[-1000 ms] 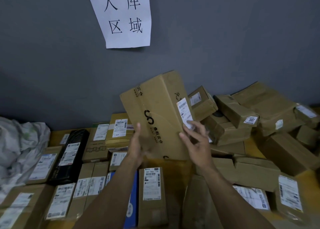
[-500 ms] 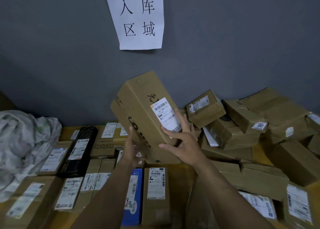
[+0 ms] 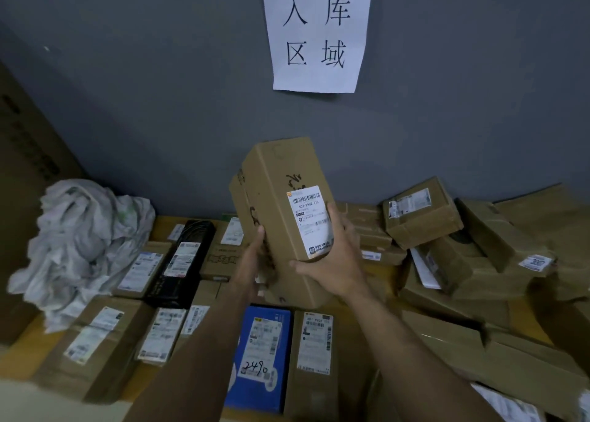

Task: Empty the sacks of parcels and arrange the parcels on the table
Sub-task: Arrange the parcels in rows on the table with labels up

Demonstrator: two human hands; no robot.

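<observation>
A tall brown box (image 3: 281, 204) is being held upright above the table (image 3: 161, 228), leaning slightly left. The left hand (image 3: 252, 258) is gripping its left edge and the right hand (image 3: 332, 262) is clasping its lower right side. Its white label (image 3: 311, 220) is facing the camera. Below it, parcels (image 3: 159, 332) are lying flat in rows, labels up (mostly brown, plus a blue parcel (image 3: 261, 354) and a black parcel (image 3: 185, 258)). To the right, more brown boxes are sitting in a loose heap (image 3: 472, 255). A crumpled white sack (image 3: 86, 242) is slumping at the left.
</observation>
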